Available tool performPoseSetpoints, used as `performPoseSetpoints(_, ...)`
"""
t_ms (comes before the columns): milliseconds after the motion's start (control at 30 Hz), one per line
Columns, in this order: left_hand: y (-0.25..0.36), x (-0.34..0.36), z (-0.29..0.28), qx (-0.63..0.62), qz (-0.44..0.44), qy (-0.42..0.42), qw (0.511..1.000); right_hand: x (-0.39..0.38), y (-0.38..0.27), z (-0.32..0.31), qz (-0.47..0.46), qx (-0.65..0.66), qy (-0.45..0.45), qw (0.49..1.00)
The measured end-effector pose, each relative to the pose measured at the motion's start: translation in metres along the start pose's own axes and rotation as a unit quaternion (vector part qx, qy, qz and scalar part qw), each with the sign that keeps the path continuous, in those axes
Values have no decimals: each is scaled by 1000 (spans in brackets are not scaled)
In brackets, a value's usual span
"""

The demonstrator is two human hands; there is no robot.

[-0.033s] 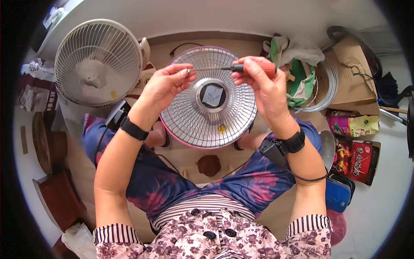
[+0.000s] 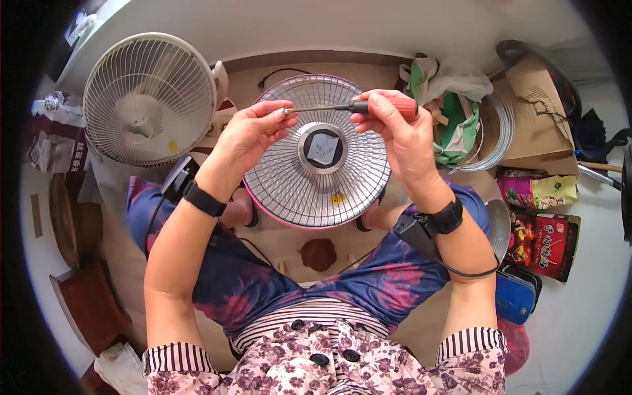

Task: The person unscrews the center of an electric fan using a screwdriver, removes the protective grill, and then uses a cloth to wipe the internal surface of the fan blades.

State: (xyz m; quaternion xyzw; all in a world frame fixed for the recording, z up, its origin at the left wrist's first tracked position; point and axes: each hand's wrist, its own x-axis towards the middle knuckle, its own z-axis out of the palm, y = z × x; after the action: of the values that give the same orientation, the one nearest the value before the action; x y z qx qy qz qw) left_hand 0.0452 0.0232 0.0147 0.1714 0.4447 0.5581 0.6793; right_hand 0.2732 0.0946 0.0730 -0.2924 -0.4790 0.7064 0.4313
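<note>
From the head camera, our right hand (image 2: 403, 131) grips the screwdriver (image 2: 359, 106) by its handle, long axis nearly level, tip pointing left; there our left hand (image 2: 250, 135) pinches what seems a small screw (image 2: 286, 111), above a round heater (image 2: 276, 174).

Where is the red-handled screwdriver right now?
In the head view, the screwdriver is in the right hand, across the upper part of the pink-rimmed round grille, its shaft pointing left to the left hand.
</note>
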Motion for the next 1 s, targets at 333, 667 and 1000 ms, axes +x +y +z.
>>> performPoseSetpoints(333,3,7,1,29,14,10,999,1,5,0,-19,-34,-8,999)
performPoseSetpoints(667,8,12,-6,25,50,59,997,-4,10,-2,23,-88,-68,994)
performPoseSetpoints(1000,7,5,-9,73,94,67,991,-4,21,-7,-16,-295,-86,951)
